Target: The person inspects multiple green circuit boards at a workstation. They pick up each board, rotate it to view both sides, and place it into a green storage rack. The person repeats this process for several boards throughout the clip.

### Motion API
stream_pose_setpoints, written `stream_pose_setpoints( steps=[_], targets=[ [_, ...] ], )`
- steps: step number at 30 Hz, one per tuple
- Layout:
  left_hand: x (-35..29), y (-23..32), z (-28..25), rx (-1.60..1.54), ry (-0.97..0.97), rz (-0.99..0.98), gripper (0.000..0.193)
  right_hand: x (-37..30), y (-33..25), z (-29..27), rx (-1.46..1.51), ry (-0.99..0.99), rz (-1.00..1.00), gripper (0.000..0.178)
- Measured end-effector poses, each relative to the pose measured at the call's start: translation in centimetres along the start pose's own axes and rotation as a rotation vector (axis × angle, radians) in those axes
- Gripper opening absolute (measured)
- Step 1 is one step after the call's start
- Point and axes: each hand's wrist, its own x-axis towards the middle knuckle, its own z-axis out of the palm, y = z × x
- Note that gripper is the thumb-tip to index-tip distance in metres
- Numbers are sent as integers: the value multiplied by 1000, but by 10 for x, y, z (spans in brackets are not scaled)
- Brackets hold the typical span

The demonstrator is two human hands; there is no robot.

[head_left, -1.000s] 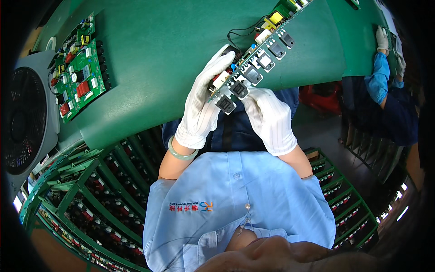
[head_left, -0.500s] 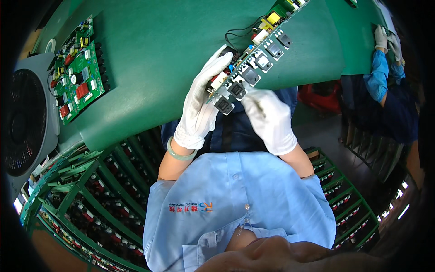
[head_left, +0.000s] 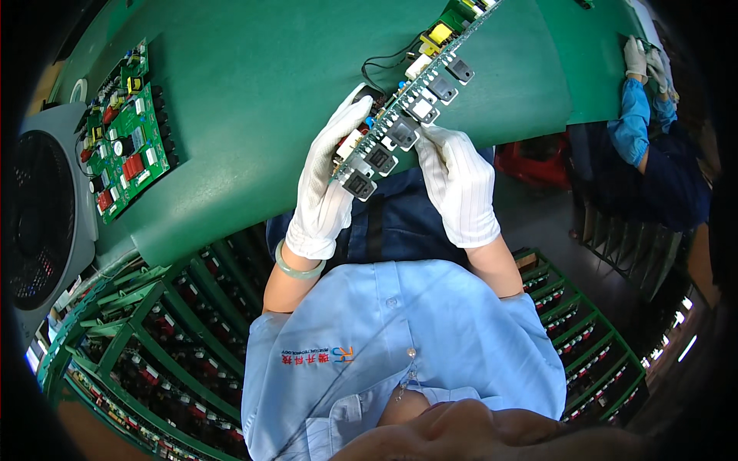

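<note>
A green circuit board is held tilted on edge above the near side of the bench, with a row of flat black components facing me. My left hand, in a white glove, is closed around the board's near left end, its thumb and fingers on either side. My right hand, also gloved in white, has its fingers drawn together at the row, by a black component with a white pad. What lies between those fingertips is hidden. A black cable loops off the board's far face.
On the green bench mat, another populated circuit board lies at left beside a grey fan. Green racks of boards stand below left and right. A co-worker's gloved hands and a red stool are at right.
The board and my left hand have shifted slightly left in view. My right hand has turned from a blurred, bent pose to a steadier one, its fingertips farther up the component row.
</note>
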Motion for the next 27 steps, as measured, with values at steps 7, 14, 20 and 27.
stream_pose_setpoints(
  steps=[7, 14, 20, 27],
  targets=[
    [1, -3, -3, -7, -18, 16, 38, 1, 5, 4, -47, 38, -96, 14],
    [1, 1, 0, -82, -23, 11, 39, 1, 6, 5, -33, 48, -120, 14],
    [1, -2, -2, -34, -47, 46, 39, -1, 2, 4, -8, 28, -106, 13],
    [-1, -3, -2, -48, -7, -19, 40, 3, 9, -3, 7, 76, -48, 15]
  ],
)
